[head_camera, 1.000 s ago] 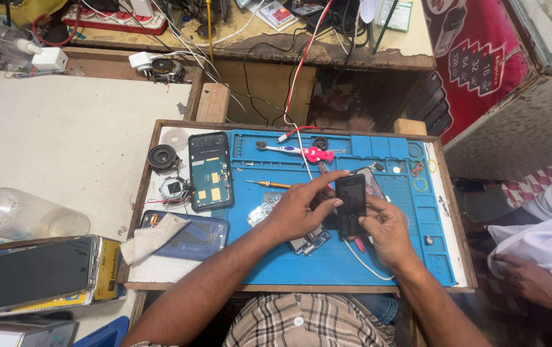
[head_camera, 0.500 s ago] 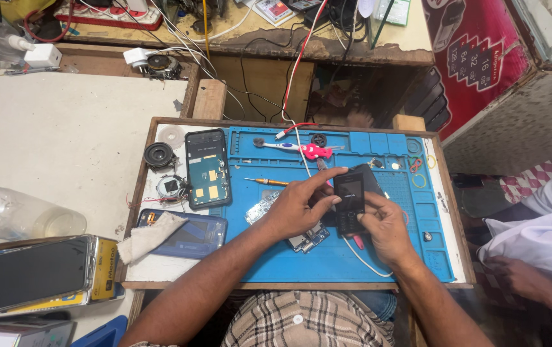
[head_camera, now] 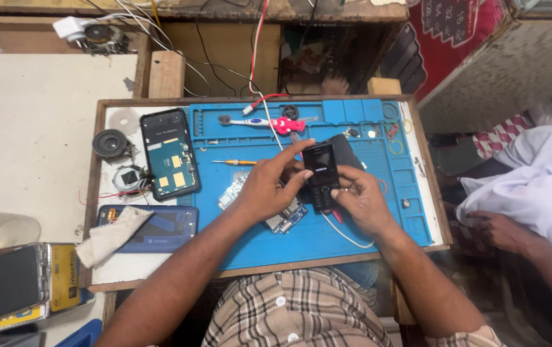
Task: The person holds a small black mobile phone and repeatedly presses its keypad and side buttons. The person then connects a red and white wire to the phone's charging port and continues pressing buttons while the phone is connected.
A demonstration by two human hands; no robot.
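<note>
Right now both hands are on the small black keypad phone [head_camera: 321, 177], held just above the blue repair mat [head_camera: 353, 225], about mid-mat. Left hand [head_camera: 269, 186] grips the left edge and top corner, fingertips curled over the upper end. Right hand [head_camera: 359, 199] clamps the right edge and lower end, thumb on the keypad side. So both are closed on the same phone, hands nearly touching.

Handling call: it looks light and rigid, with a plastic shell and smooth faces, so probably slippery. Best hold is by the long side edges, not by the screen or keys. A thin white cable [head_camera: 347, 236] trails from under it across the mat, so I'd avoid tugging.

Around it:
- bare circuit board [head_camera: 282, 218] lies on the mat right under my left palm. Fragile, keep clear.
- dark cover [head_camera: 347, 151] sits just behind the phone.
- opened smartphone [head_camera: 169, 154], insides up, is at the mat's left edge.
- orange-handled screwdriver [head_camera: 234, 162] lies between that and my left hand.
- pink-and-white toothbrush [head_camera: 269, 122] sits near the top of the mat.
- blue phone [head_camera: 160, 230] with a cloth [head_camera: 109, 236] on it, lower left of the surface.

Someone else's hand [head_camera: 501, 231] rests well apart at the right.
</note>
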